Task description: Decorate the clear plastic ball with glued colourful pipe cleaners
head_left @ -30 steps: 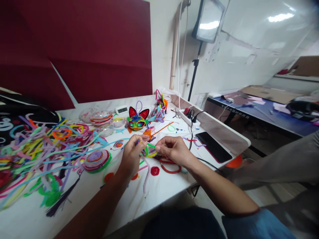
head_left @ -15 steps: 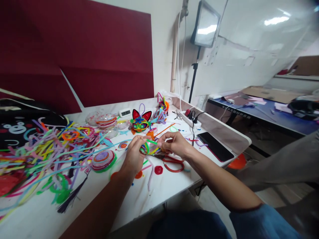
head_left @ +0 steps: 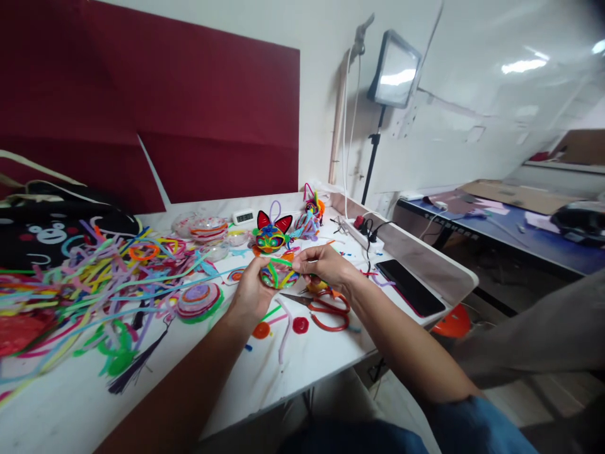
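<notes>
My left hand cups a clear plastic dome wrapped in coloured pipe cleaners, held up above the white table. My right hand pinches a green pipe cleaner at the dome's right edge. Red-handled scissors lie on the table just below my right hand. A finished cat-face piece with red ears stands behind the dome.
A big heap of loose pipe cleaners covers the table's left. A coiled disc, clear bowls, a small clock, a power strip and a black phone lie around. Another person's grey sleeve is at right.
Both hands have lifted the wrapped dome up and tilted it so its round face shows. The view shifted, and the scissors under my right hand came into sight.
</notes>
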`<state>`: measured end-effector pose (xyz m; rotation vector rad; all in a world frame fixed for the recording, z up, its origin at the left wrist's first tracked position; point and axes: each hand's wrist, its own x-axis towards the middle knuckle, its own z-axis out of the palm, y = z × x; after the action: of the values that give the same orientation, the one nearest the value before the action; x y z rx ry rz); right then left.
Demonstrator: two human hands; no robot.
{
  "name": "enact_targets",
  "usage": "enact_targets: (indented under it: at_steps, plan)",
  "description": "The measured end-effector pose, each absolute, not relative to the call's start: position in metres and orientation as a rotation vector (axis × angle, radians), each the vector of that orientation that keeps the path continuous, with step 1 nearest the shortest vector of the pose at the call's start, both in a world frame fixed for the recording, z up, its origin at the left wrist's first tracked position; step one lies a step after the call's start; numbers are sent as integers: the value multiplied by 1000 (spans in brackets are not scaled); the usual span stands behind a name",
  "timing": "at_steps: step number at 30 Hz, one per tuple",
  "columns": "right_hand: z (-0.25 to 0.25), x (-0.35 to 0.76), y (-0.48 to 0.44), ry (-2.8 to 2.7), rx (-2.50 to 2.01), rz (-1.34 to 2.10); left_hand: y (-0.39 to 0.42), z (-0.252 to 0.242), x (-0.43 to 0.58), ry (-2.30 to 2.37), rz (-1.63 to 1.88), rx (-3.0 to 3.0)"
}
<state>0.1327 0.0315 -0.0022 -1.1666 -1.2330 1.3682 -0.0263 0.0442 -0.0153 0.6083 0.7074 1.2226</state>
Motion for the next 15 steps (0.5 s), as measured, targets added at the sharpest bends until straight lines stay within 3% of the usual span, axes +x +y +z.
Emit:
enact_targets:
  at_steps: [15]
  plan:
    - [0, 132, 25, -1325, -1076, 1317, 42, -14, -29, 680, 1191, 566]
